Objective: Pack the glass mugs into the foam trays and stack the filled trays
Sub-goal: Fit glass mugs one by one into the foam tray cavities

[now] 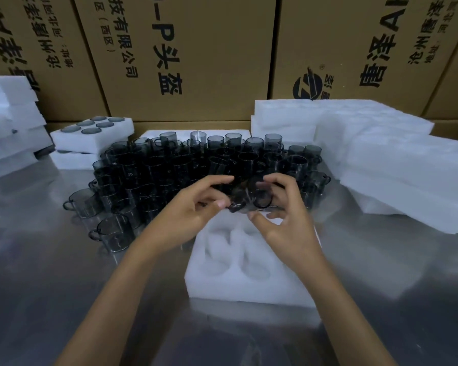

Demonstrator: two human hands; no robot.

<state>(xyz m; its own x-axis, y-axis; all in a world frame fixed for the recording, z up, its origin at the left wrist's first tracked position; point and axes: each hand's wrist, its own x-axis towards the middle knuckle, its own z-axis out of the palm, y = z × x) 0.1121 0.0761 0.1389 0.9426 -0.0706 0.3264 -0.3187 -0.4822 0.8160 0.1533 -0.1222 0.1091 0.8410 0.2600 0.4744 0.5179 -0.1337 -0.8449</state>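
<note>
Mug (251,198), seemingly between both hands' fingers (280,180)

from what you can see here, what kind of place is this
Probably a packing area in a warehouse or factory: printed cardboard cartons stacked behind, dozens of smoked glass mugs massed on a metal table, and stacks of white foam trays.

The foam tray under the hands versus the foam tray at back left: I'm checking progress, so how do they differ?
The near foam tray has empty pockets; the back-left foam tray holds glass mugs in every visible pocket. The near one lies directly on the metal table; the back-left one sits atop another tray. Both are white, with round pockets.
</note>
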